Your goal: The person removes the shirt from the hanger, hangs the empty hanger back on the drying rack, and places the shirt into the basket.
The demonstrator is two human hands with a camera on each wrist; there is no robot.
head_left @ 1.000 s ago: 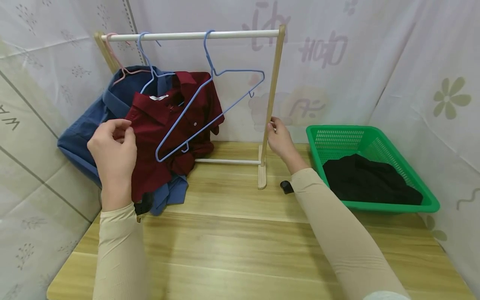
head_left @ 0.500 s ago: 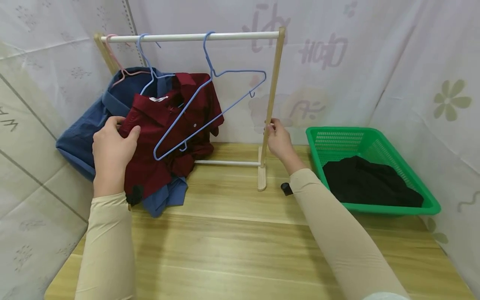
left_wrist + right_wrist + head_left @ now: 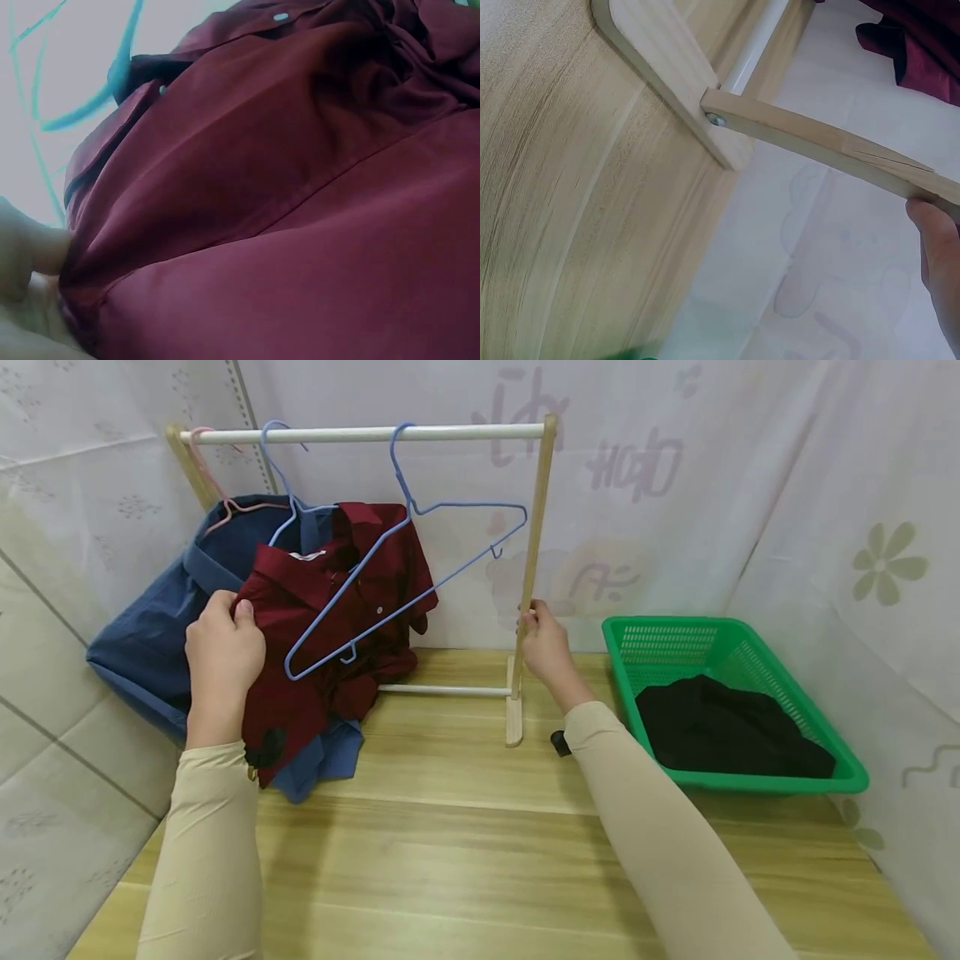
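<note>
Head view: left hand (image 3: pixel 223 643) pinching the red shirt (image 3: pixel 330 635) at its shoulder, left of centre; right hand (image 3: pixel 542 643) gripping the rack post (image 3: pixel 531 568).

Left wrist: soft, light, limp cloth; best taken by the collar.

Right wrist: fingers (image 3: pixel 939 255) on stiff wood.

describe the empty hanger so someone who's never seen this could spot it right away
Find the small wooden clothes rack on the table. Three hangers hang from its white top rail. The empty blue hanger is the rightmost one, tilted, and the only one carrying no shirt.
</note>
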